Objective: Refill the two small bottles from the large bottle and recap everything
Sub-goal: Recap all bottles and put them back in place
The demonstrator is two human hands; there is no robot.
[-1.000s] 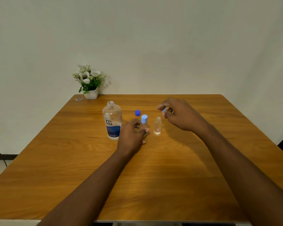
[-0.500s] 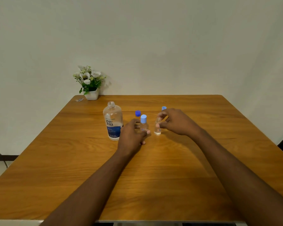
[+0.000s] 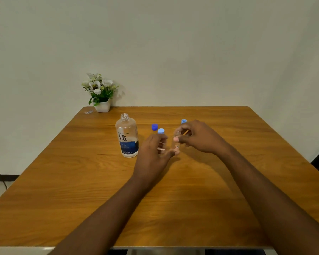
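I am judging that I am in the middle of the refilling. The large renu bottle (image 3: pixel 127 138) is standing open. One small bottle is wearing its light blue cap and the other is standing bare-necked. My right hand (image 3: pixel 201 137) is pinching the uncapped small bottle (image 3: pixel 176 147), with the thumb lying across its front and the fingers curling round behind its neck. The bottle is standing upright on the worktop (image 3: pixel 191 199), or just off it; I cannot tell which.

My left hand (image 3: pixel 152 153) is sitting at 9 o'clock of that bottle, with one fingertip reaching toward its base. The capped small bottle (image 3: pixel 161 131) is rising just beyond this hand's knuckles, its body hidden, so I cannot tell whether the fingers are gripping it or only lying loose against it.

The large bottle is standing at 9 o'clock of the left hand, near but not touching it. Its dark blue cap (image 3: pixel 154 127) is lying at 12 o'clock of the left hand. The loose light blue cap (image 3: pixel 184 121) is lying at 12 o'clock of the right hand, just beyond the fingers.

Next, I am thinking the left hand needs to go to the large bottle and tip it over the narrow mouth while the right hand is keeping the small bottle steady. Lining up the necks is the delicate part. How full either small bottle is I cannot make out.
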